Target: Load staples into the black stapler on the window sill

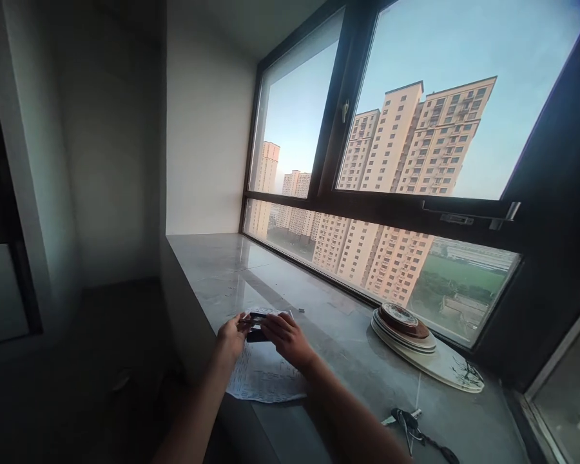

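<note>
Over a sheet of paper with writing (265,374), both my hands meet at a slim dark object (258,316) with a thin, shiny edge; its kind is too small to make out. My left hand (232,336) pinches its left end between thumb and fingers. From the other side, my right hand (289,338) has its fingers closed on the right end and partly covers it. Just below the fingers shows a black, flat piece (256,336), and I cannot tell whether it is part of the held object or lies on the paper. The paper rests at the sill's front edge.
A grey stone window sill (338,348) runs beneath the large window. On it, to the right, stand stacked plates (406,328) on an oval white board (457,370). A bunch of keys (408,425) lies nearer me. Small crumbs dot the sill; the floor at left is dark.
</note>
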`<state>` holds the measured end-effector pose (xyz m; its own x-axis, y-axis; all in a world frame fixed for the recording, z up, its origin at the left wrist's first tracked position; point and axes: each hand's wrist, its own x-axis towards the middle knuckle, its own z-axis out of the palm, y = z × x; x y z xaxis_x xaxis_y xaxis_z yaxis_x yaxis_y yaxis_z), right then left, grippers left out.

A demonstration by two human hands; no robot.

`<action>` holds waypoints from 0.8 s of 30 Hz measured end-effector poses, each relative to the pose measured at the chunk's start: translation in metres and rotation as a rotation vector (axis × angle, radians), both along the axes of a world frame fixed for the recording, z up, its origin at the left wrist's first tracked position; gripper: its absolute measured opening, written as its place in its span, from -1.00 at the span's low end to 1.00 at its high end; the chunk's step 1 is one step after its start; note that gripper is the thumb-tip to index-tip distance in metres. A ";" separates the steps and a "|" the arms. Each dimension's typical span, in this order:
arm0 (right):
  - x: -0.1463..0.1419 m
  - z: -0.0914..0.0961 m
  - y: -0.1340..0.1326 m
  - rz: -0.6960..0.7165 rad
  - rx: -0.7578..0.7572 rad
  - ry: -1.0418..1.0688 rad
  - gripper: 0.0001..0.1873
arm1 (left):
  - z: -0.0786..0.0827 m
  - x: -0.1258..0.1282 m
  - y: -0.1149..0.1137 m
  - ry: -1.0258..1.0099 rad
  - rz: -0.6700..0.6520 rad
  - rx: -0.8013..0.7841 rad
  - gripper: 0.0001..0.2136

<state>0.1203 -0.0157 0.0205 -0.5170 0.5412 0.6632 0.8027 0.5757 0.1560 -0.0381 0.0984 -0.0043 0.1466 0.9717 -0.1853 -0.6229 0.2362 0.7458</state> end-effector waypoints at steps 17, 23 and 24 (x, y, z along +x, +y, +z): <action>0.031 -0.012 0.011 -0.214 -0.578 0.735 -0.80 | 0.021 -0.028 -0.032 0.055 0.255 0.248 -0.83; 0.057 0.003 -0.002 -0.061 -0.785 0.588 -0.70 | 0.019 -0.021 -0.016 0.423 0.093 0.504 -0.81; 0.061 0.005 -0.005 -0.025 -0.816 0.581 -0.70 | 0.021 -0.019 -0.009 0.565 0.068 0.594 -0.83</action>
<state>0.1816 -0.0212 0.0252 -0.2124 0.9496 0.2305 0.6423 0.3135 -0.6994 -0.0567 0.0890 0.0163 0.1222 0.9345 0.3344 -0.1146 -0.3214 0.9400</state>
